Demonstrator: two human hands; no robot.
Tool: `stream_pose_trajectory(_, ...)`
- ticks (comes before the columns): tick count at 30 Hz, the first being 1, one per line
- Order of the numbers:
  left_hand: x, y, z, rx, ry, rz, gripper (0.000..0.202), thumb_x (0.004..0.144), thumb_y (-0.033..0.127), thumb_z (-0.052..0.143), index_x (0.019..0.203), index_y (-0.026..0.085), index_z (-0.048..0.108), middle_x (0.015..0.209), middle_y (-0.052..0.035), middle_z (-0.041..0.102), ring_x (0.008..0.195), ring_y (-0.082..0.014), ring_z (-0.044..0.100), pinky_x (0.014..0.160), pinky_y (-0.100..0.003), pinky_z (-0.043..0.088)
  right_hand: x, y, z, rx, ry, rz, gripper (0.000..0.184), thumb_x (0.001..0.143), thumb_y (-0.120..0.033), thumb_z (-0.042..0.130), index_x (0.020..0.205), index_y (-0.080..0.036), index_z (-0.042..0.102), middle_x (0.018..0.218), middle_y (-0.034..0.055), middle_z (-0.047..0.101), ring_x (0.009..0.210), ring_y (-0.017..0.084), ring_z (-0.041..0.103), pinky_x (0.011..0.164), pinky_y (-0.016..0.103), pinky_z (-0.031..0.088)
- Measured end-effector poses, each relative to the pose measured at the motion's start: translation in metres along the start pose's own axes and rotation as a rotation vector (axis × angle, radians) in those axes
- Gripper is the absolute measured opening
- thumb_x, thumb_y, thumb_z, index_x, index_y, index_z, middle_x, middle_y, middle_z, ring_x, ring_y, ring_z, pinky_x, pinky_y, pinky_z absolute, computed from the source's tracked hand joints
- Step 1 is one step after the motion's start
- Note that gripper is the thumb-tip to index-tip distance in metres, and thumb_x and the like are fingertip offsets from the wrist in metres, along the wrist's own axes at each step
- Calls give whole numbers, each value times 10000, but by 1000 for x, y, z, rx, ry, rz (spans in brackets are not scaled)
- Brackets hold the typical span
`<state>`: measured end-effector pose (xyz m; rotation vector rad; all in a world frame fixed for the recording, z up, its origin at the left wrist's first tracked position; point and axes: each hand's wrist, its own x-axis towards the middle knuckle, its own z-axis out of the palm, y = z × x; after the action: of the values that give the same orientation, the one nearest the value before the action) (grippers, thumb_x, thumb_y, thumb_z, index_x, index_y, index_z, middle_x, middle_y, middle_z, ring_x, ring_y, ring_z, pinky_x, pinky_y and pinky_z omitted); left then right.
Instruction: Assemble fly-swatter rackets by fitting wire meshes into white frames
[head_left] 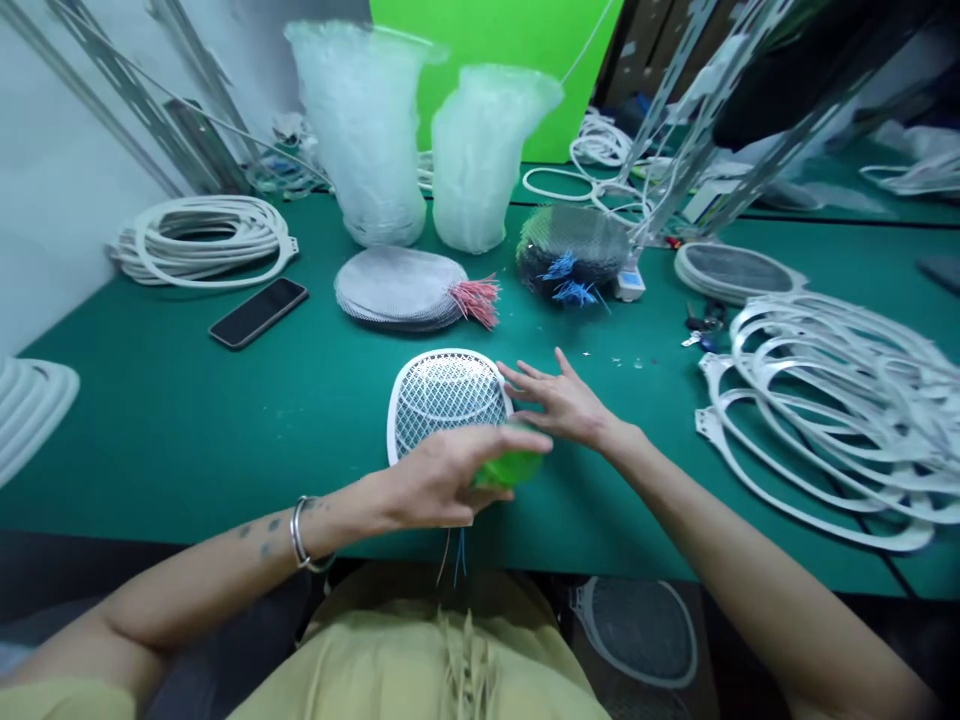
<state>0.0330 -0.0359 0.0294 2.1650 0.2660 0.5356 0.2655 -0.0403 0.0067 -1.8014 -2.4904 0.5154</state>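
A white racket-shaped frame with a mesh grid [442, 400] lies flat on the green table [187, 420] right in front of me. My left hand [442, 480] is closed around a small translucent green part [510, 467] at the frame's near edge. Thin red and blue wires [456, 560] hang down below that hand, over the table edge. My right hand [559, 400] rests open, fingers stretched out and touching the frame's right rim.
Behind the frame lie a stack of grey mesh discs with pink wires [405, 288] and a dark mesh stack with blue wires [574, 250]. Two tall clear plastic stacks [367, 130] stand further back. A phone [258, 312] lies left; white frames [832, 400] pile up at right.
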Motion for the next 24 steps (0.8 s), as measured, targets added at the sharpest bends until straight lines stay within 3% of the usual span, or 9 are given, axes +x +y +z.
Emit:
stream_pose_trajectory(2,-9,1,0,36,-57,-13,484,878,181,604,1337,241,460,1160,-73,634,1023,-196,629,847,-308,529,0,-1,0,-8,1,10,741,886,-399,580,1509,-279,197,1295,17,609,1406,268,275,1136,646,-24)
stream_pose_trajectory(6,-27,6,1,-6,105,-13,560,855,190,654,1361,248,422,1274,-86,591,1146,-211,588,916,-304,515,-1,-2,2,-17,2,17,726,900,-384,569,1509,-307,181,1300,13,603,1406,261,274,1133,655,-7)
stream_pose_trajectory(11,-39,12,1,0,10,-123,536,852,168,651,1343,254,455,1190,-59,635,1039,-188,641,828,-265,549,-1,-4,2,-18,-4,14,763,882,-415,593,1510,-318,170,1292,14,610,1412,260,257,1133,654,-17)
stream_pose_trajectory(15,-39,14,3,14,143,-85,546,852,199,661,1351,248,444,1252,-79,605,1118,-210,611,896,-292,536,-2,-6,1,-25,-4,23,723,893,-402,576,1503,-333,193,1316,16,595,1405,265,277,1132,655,-8)
stream_pose_trajectory(19,-43,15,3,22,23,-106,523,854,174,653,1338,248,466,1186,-64,639,1048,-193,639,852,-279,553,-3,-8,1,-24,-3,35,720,887,-398,587,1499,-331,213,1295,4,613,1403,271,277,1134,657,3)
stream_pose_trajectory(22,-51,17,1,3,179,-79,580,839,178,682,1353,250,424,1294,-86,585,1123,-206,608,883,-290,550,-3,-8,1,-22,-8,40,709,889,-406,583,1497,-312,230,1286,4,619,1401,273,280,1138,652,6)
stream_pose_trajectory(24,-56,19,1,49,190,-28,543,854,172,664,1339,259,435,1255,-82,604,1082,-200,623,872,-305,551,-2,-8,0,-25,-8,45,701,888,-395,587,1493,-309,244,1304,7,605,1401,272,283,1139,646,-9)
